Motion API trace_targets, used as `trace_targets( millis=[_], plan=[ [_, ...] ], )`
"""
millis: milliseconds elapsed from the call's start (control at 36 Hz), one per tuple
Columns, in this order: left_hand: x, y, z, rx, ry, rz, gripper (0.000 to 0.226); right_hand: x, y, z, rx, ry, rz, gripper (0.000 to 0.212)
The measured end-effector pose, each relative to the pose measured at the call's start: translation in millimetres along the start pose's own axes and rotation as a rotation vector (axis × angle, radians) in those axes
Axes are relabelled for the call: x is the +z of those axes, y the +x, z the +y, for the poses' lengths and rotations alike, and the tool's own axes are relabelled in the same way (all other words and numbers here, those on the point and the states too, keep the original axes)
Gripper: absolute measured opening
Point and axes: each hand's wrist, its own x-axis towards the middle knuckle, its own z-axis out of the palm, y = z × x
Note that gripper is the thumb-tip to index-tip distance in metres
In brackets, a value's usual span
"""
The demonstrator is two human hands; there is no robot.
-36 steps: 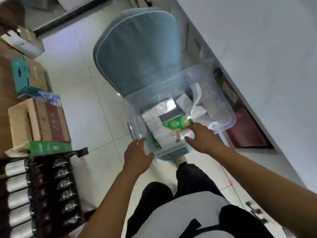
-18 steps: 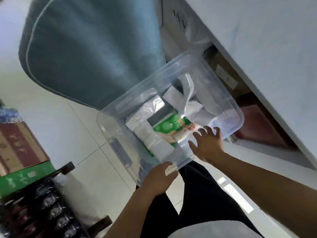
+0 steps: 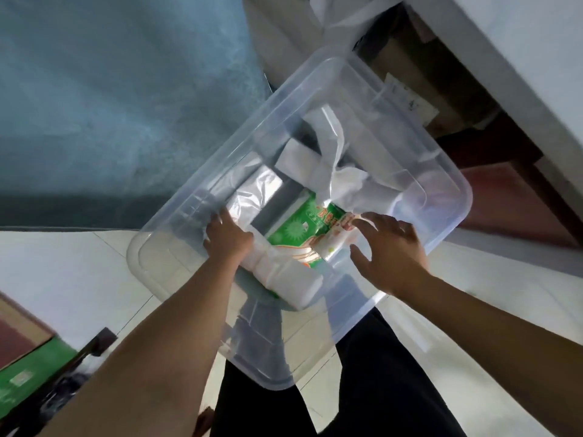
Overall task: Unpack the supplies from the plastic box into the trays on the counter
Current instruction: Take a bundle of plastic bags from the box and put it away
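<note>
A clear plastic box (image 3: 441, 159) fills the middle of the view, tilted towards me. Inside lie a green printed pack (image 3: 293, 231), a long white wrapped pack (image 3: 290, 275) along the near left side, and white bags and wrapped bundles (image 3: 328, 165) further back. My left hand (image 3: 227, 238) is inside the box, its fingers curled over the far end of the white wrapped pack. With fingers spread, my right hand (image 3: 388, 250) hovers at the near right of the box, fingertips touching the end of the green pack. No trays are in view.
A blue-grey cushioned chair (image 3: 126, 105) stands behind the box on the left. The white counter (image 3: 520, 58) runs along the right, with cardboard boxes (image 3: 407, 89) under it. A green and brown carton (image 3: 28, 373) sits at the lower left on the pale tiled floor.
The view has closed in on the box. My left hand left the box's outer near edge and went inside onto the white wrapped pack. My right hand stayed by the green pack, fingers spreading.
</note>
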Motion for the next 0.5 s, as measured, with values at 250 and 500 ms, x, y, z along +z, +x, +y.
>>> trace_targets(
  millis=[250, 500],
  plan=[
    [17, 4, -6, 0.089, 0.061, 0.277, 0.046, 10, -4, -2, -0.034, 0.193, 0.394, 0.028],
    [12, 9, 2, 0.169, -0.094, 0.176, 0.020, 3, -6, -4, -0.001, 0.206, 0.297, 0.029]
  ],
)
